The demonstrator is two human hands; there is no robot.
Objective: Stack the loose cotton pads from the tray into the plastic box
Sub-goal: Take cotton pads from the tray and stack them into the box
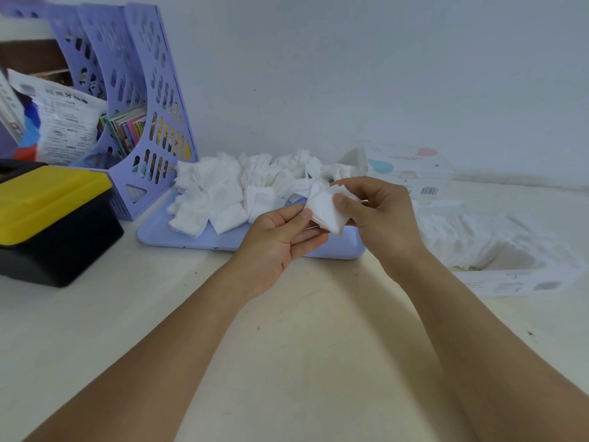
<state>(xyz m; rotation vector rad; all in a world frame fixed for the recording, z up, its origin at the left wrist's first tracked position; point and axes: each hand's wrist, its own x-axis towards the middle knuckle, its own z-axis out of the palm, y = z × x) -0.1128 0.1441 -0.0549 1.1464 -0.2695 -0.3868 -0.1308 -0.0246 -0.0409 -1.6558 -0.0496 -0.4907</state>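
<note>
1. Pinching a small stack of white cotton pads (328, 212) above the near edge of the lavender tray (178, 234): both bare hands, raised over the pale tabletop (287, 346).
2. Left hand (280, 237) palm-up beneath the stack, thumb pressed to its lower left corner, fingers curled under it.
3. Right hand (379, 215) closed on the stack from the right, thumb on the top face, fingers wrapped behind.
4. Heaped across the far half of the tray: a loose pile of cotton pads (229, 189), crumpled and overlapping, some spilling toward the tray's left rim.
5. To the right of the tray, just beside the right wrist: a clear plastic box (522, 275), open at the top, with a row of pads (471, 240) already packed on edge inside and bare space left at its near end.
6. Behind the box, against the wall: a white carton (411, 170) printed with pink and blue shapes and a barcode.
7. At left: a lavender magazine rack (153, 100) holding booklets and a printed plastic packet (63, 122).
8. In front of the rack, near the table's left edge: a black case with a yellow lid (51, 202).
</note>
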